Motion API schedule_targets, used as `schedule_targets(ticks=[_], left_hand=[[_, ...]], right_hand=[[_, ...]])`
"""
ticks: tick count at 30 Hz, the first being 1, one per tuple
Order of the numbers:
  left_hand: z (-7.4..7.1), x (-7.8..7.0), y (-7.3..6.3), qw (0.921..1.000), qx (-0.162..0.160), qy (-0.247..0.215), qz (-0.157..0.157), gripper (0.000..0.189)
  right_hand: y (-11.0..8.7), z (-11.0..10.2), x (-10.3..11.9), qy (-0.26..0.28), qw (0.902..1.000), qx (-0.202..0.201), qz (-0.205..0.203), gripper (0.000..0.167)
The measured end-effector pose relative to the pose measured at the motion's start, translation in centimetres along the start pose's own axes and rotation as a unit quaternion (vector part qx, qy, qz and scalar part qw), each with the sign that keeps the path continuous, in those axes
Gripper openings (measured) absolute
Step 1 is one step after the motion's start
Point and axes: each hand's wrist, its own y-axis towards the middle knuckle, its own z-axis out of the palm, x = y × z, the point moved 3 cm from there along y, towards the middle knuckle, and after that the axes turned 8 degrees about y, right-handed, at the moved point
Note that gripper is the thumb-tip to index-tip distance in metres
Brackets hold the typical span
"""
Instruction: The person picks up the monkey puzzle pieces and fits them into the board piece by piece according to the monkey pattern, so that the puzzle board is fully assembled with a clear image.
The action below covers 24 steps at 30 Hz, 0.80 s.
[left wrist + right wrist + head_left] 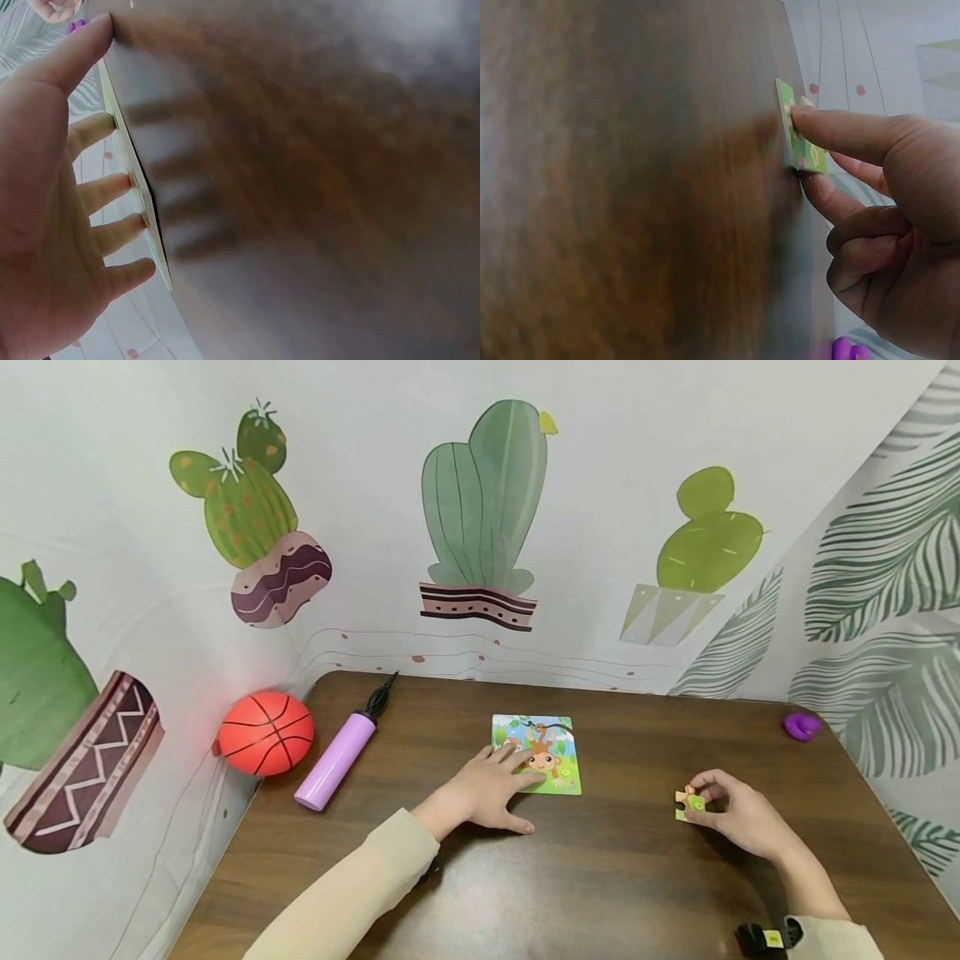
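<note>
A square monkey puzzle [561, 777] lies flat in the middle of the brown table. My left hand [489, 789] is spread over its left part, fingertips touching the surface; the left wrist view shows the four fingertips on the thin puzzle board [139, 180], with the thumb off to the side. Part of the picture is hidden under the fingers. Off to the right, my right hand [738, 814] pinches a green and orange jigsaw piece [684, 810] between thumb and fingers. In the right wrist view the piece [789, 139] is tilted, close to the tabletop.
A purple hand pump [337, 760] with a black nozzle lies at the left, beside an orange-red toy basketball [266, 733]. A small purple toy [802, 726] sits near the table's back right corner. Behind the table [600, 893] hangs a cactus-print cloth [360, 527].
</note>
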Motion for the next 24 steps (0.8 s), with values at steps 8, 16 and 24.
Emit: schedule_targets(ticks=[8, 16, 24], left_hand=[[-0.3, 0.03, 0.35, 0.9999, 0.004, 0.014, -0.006, 0.087], [-0.26, -0.11, 0.67, 0.9997, 0.009, 0.016, -0.015, 0.082], [-0.3, -0.13, 0.96, 0.9995, 0.004, 0.025, -0.016, 0.082]], right_hand=[[-0.4, -0.24, -0.46, 0.018, 0.9996, -0.017, -0.014, 0.031], [-0.44, -0.12, -0.52, 0.023, 0.9994, -0.024, -0.01, 0.02], [-0.32, 0.05, -0.7, 0.045, 0.9986, -0.027, -0.008, 0.018]])
